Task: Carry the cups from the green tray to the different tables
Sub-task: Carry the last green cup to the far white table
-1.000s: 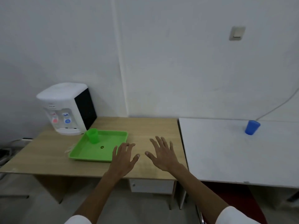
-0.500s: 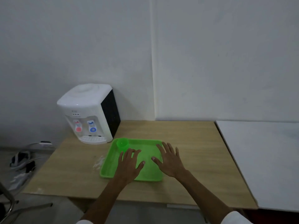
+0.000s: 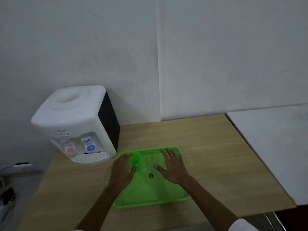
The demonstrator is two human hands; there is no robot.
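Note:
A green tray [image 3: 150,192] lies on the wooden table [image 3: 208,147] right in front of me. A green cup [image 3: 135,158] stands upright in the tray's far left corner. My left hand [image 3: 122,172] wraps the cup from its left and near side, fingers along the rim and thumb across the front. Over the tray's right half my right hand [image 3: 172,166] hovers flat with fingers spread, holding nothing. A small dark spot [image 3: 151,175] marks the tray floor between my hands.
A white water dispenser [image 3: 78,125] stands at the table's back left, close to the tray. A white table [image 3: 275,147] adjoins the wooden one on the right. Walls close off the back. Cables and dark items lie on the floor [image 3: 10,194] at left.
The view has swung left and closer to the tray; the blue cup on the white table has left the view. Both hands moved forward over the tray, and the left closed around the green cup.

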